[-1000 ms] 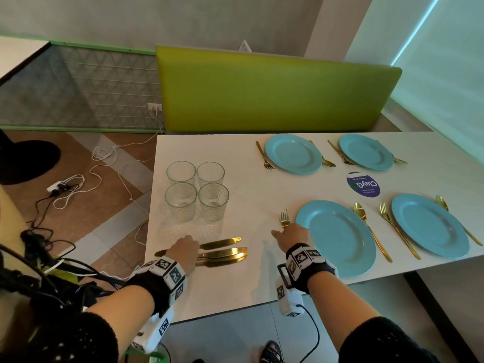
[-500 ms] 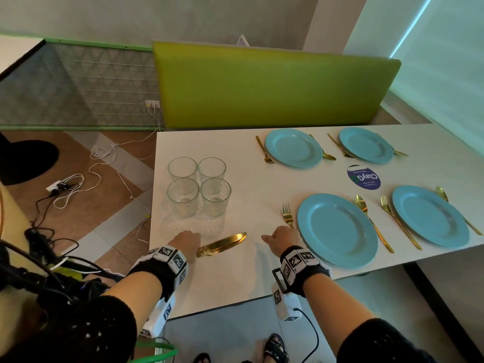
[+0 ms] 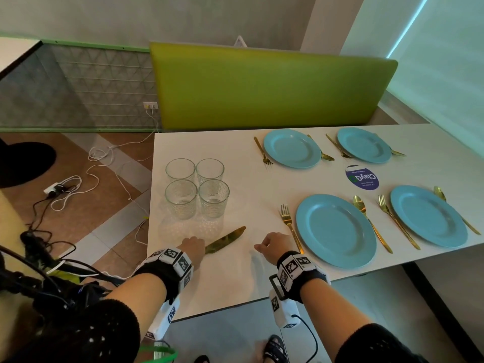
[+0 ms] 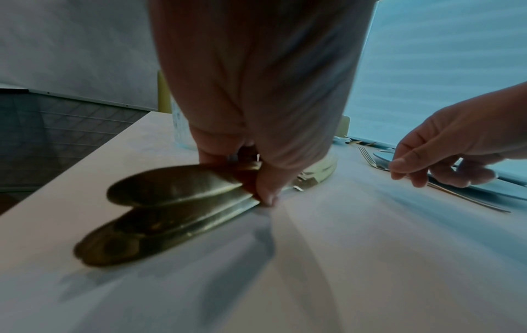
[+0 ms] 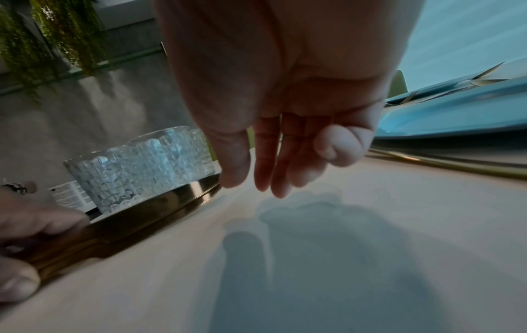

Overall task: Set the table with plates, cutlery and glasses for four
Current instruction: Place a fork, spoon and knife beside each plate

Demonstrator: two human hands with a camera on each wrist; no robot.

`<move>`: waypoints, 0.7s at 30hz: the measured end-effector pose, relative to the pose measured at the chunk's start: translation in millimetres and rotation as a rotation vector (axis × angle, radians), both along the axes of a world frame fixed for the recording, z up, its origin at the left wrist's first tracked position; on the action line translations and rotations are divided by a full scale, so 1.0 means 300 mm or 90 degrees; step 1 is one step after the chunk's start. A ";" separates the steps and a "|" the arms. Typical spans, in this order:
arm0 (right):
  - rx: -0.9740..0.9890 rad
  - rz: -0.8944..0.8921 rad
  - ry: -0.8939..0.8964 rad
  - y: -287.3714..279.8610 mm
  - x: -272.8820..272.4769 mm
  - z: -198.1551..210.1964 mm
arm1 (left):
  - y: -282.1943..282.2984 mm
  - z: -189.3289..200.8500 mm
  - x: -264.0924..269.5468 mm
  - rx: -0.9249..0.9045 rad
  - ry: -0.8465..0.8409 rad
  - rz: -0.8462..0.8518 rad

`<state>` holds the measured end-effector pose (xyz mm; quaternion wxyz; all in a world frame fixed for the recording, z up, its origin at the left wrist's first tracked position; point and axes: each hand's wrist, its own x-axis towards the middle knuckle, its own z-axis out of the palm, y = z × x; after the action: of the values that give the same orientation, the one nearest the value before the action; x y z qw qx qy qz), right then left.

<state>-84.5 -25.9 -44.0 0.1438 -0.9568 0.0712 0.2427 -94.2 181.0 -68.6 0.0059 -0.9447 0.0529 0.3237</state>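
A stack of gold knives (image 3: pixel 226 239) lies on the white table (image 3: pixel 235 279) just in front of several clear glasses (image 3: pixel 196 189). My left hand (image 3: pixel 193 248) grips the knives' handles; the left wrist view shows the handles (image 4: pixel 171 202) fanned under the fingers (image 4: pixel 266 191). My right hand (image 3: pixel 272 243) hovers beside the near-left fork (image 3: pixel 288 221), holding nothing, and its fingers (image 5: pixel 265 171) hang relaxed close to the knife tips (image 5: pixel 159 209). Several blue plates (image 3: pixel 336 229) are laid out, each with a gold fork and spoon beside it.
A green bench back (image 3: pixel 262 85) runs behind the table. A round purple sticker (image 3: pixel 362 178) lies between the plates. The table's front edge is just under my wrists. Cables and a power strip (image 3: pixel 65 187) lie on the floor to the left.
The knives, spread flat a second ago, are now gathered into one stack in my left hand and angled toward the glasses. My right hand has drawn slightly back from the fork.
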 end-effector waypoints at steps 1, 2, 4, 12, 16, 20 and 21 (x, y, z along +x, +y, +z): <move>0.008 0.001 -0.001 0.001 -0.001 0.000 | -0.001 -0.002 -0.002 -0.004 -0.004 0.001; 0.019 0.000 -0.005 0.001 -0.002 0.001 | 0.000 -0.007 -0.001 -0.011 -0.009 0.003; 0.043 -0.002 -0.013 0.001 0.000 0.001 | 0.003 -0.016 0.003 -0.028 -0.016 0.013; 0.085 -0.007 -0.015 -0.006 -0.006 -0.016 | -0.007 0.019 0.031 -0.113 -0.047 0.079; 0.133 -0.026 -0.015 -0.004 -0.010 -0.019 | -0.049 0.060 0.049 -0.224 -0.038 0.127; 0.263 -0.085 0.007 0.004 -0.015 -0.009 | -0.127 0.094 0.072 -0.372 -0.039 0.210; 0.305 -0.103 0.016 0.008 -0.016 0.000 | -0.147 0.101 0.075 -0.411 -0.038 0.234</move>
<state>-89.4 -23.6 -44.0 0.3846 -0.8833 0.0901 0.2524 -71.8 136.9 -38.3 -0.3495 -0.9004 -0.0187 0.2585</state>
